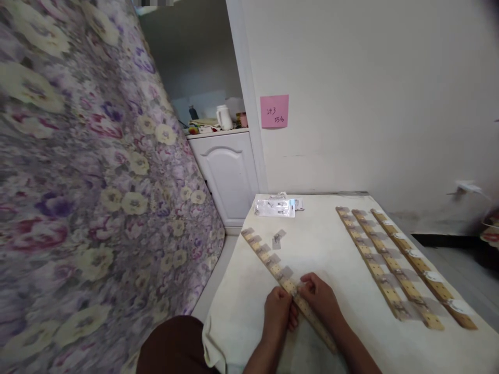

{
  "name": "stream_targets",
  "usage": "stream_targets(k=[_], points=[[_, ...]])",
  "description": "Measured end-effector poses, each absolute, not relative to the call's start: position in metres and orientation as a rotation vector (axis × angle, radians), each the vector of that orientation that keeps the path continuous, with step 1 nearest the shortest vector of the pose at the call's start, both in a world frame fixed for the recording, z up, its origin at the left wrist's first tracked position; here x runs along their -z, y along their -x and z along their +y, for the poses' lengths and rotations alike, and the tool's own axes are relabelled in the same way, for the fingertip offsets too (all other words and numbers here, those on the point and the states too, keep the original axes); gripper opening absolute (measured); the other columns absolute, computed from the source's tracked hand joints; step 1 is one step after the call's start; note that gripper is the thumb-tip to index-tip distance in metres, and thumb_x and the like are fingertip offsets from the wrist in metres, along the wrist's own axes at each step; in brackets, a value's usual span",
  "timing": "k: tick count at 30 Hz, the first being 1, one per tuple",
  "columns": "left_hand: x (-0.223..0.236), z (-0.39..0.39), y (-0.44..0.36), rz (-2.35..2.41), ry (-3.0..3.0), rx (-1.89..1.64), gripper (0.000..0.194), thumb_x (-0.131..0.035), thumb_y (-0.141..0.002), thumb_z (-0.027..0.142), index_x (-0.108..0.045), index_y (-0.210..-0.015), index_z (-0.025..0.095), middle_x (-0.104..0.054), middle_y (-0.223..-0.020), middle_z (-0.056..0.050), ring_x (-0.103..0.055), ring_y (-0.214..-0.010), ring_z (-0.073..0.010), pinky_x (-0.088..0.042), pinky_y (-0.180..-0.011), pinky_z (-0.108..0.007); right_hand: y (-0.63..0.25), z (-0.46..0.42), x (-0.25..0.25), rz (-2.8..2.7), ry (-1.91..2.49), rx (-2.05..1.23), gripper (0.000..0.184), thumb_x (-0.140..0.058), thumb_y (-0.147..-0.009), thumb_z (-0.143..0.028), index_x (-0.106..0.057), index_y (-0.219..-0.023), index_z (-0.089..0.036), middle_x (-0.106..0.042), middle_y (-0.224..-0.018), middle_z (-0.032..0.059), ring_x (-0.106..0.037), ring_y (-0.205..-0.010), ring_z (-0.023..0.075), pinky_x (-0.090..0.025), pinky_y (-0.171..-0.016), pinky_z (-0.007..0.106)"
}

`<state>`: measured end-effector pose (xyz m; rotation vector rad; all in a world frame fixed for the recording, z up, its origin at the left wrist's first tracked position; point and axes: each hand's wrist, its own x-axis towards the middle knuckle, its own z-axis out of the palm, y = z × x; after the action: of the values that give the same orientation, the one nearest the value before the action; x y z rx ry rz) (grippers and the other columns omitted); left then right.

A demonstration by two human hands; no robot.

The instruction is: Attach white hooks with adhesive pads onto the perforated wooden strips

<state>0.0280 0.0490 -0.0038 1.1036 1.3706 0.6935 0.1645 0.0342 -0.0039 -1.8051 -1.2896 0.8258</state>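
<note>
A long wooden strip (268, 258) with small clear packets taped along it lies slanted on the cream table (323, 249). My left hand (277, 311) and my right hand (320, 299) both pinch this strip near its lower part, fingers closed against it from either side. A single loose clear packet (277, 238) lies just right of the strip's upper end. A pile of clear packets (276, 207) sits at the table's far edge.
Three more wooden strips (393, 265) with packets lie side by side on the right of the table. A flowered mattress (86, 182) leans at the left. A white cabinet (228, 174) stands behind. A pink note (274, 111) hangs on the wall.
</note>
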Motion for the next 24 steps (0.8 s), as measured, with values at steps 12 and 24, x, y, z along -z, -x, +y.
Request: stream_targets(k=[12,24], points=[[-0.0009,0.0489,-0.028,1.377,-1.093,-0.679,0.012,-0.044,-0.079,0.026,-0.04,-0.068,0.022,-0.056,-0.039,0.006,-0.045,-0.026,-0.0092,-0.026,-0.026,-0.018,-0.1607,0.0347,0.0006,-1.309,1.891,-0.801,0.025,-0.059,-0.068,-0.036,-0.058,-0.089,-0.022,-0.066,-0.077,0.0015,-0.062,-0.074,0.0189,-0.041,-0.067,0.029],[0.0055,0.0536,-0.0276,1.372,-1.071,-0.65,0.011,-0.041,-0.081,0.029,-0.038,-0.072,0.023,-0.054,-0.036,0.005,-0.049,-0.027,-0.0134,-0.03,-0.025,-0.019,-0.1606,0.0379,0.0052,-1.314,1.883,-0.834,0.024,-0.058,-0.068,-0.034,-0.055,-0.089,-0.024,-0.065,-0.081,0.001,-0.062,-0.077,0.0187,-0.041,-0.069,0.028]])
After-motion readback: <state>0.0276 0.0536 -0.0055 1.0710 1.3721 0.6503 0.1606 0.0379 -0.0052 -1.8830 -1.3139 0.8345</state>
